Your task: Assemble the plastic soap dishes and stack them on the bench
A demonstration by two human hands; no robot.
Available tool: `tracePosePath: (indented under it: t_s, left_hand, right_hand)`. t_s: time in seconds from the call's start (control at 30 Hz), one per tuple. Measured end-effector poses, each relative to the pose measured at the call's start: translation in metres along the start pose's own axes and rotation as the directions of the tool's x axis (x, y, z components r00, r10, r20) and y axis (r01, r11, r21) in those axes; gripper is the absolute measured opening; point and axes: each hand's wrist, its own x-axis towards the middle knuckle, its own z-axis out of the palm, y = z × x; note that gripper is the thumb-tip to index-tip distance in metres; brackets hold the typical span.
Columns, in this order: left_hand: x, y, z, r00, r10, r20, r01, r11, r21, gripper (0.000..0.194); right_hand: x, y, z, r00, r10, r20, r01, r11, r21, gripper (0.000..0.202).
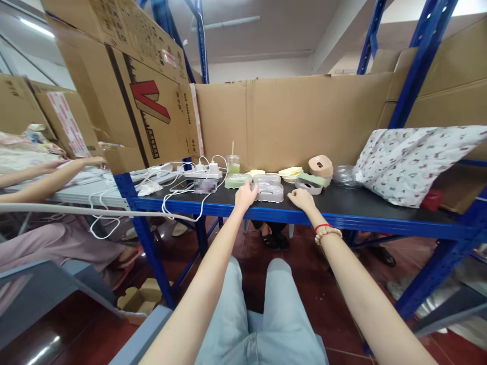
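My left hand (246, 194) is at the left side of a grey plastic container (270, 191) with clear domed tops, its fingers curled against the edge. Just left of it lies a similar green container (236, 181). My right hand (301, 197) rests near the front edge of the black tabletop (342, 202), fingers bent downward, apart from the grey container; whether anything is under them is hidden. Behind my right hand are a grey tray (309, 187), a light green piece (314, 179) and a pink container (320, 167). Yellow pieces (291, 174) lie further back.
A power strip (203, 173) with white cables stands at the left, beside a cup with a straw (233, 165). Clear round plastic items (345, 176) and a patterned bag (414, 162) are at the right. Another person's arms (57, 175) show at the far left. Cardboard walls the back.
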Motion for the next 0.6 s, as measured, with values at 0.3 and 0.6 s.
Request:
tracePosePath:
  t_s: [0.3,0.6]
  left_hand:
    - [-0.0019,0.0007,0.001,0.955,0.294,-0.039,-0.294,0.956,0.027,0.048]
    - [-0.0006,0.0009,0.0075,0.974,0.177,-0.141,-0.163,0.981,0.1,0.03]
  right_hand:
    - [0.0024,0.002,0.0028,0.998,-0.063,0.0,0.063,0.997,0.032,0.024]
    - [0.0021,0.0027,0.0033,0.983,-0.181,0.024,0.179,0.981,0.07,0.024]
